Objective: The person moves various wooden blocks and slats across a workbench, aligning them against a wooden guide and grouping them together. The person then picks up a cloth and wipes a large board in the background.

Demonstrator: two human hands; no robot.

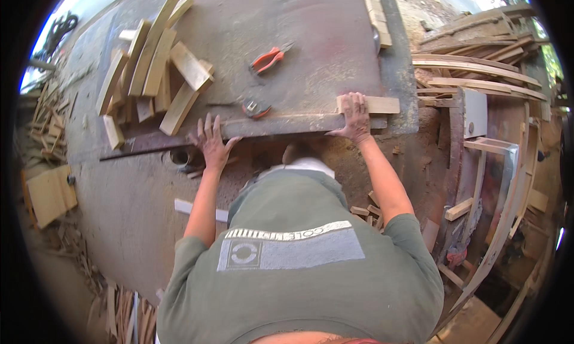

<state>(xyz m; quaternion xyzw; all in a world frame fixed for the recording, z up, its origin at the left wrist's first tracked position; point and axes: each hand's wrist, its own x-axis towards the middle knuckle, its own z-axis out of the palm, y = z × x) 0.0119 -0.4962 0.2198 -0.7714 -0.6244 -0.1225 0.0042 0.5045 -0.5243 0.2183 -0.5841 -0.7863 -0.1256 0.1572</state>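
My left hand lies at the near edge of the worktable, fingers spread and thumb out, with nothing held. It touches a long dark bar that runs along that edge. Farther right, my right hand is laid over a short pale wooden block. Its fingers reach across the block's top to the far side, and the thumb points left along the table edge. Between the hands, a small black and orange tool rests on the table. Beyond it are pliers with orange handles.
Curved wooden pieces are piled at the table's left. A row of wood pieces lies along the far right. Curved boards and a wooden frame stand right of the table. Scrap wood covers the floor at left.
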